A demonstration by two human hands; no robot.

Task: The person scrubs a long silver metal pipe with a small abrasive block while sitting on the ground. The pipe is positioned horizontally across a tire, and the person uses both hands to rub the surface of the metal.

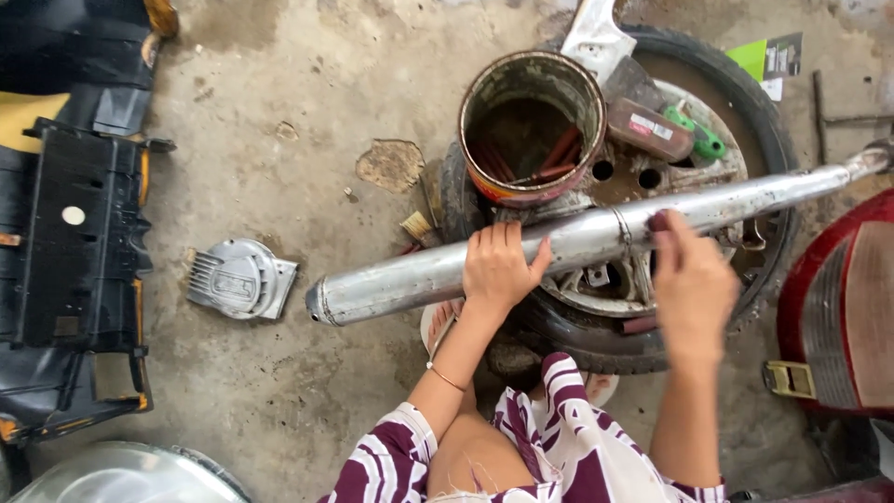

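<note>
Exhaust pipe (577, 244): a long silver-grey metal muffler, dull and scuffed, with a rounded cap at its thick end and a thin wire band about its middle; it narrows toward the far right end.
Where it lies: slantwise across a wheel (745, 84) with a black tyre lying flat on the concrete floor (307, 84), thick end jutting out to the left, thin end rising to the right.
Left hand (498, 268): fingers curled over the top of the pipe, gripping it near the middle.
Right hand (691, 284): blurred, resting on the pipe just right of the wire band; whether it grips cannot be told.
On the wheel: a rusty round tin (533, 126) with rods inside, just behind the pipe.
Floor, left: a ribbed grey engine cover (239, 278), well apart from the pipe.
</note>
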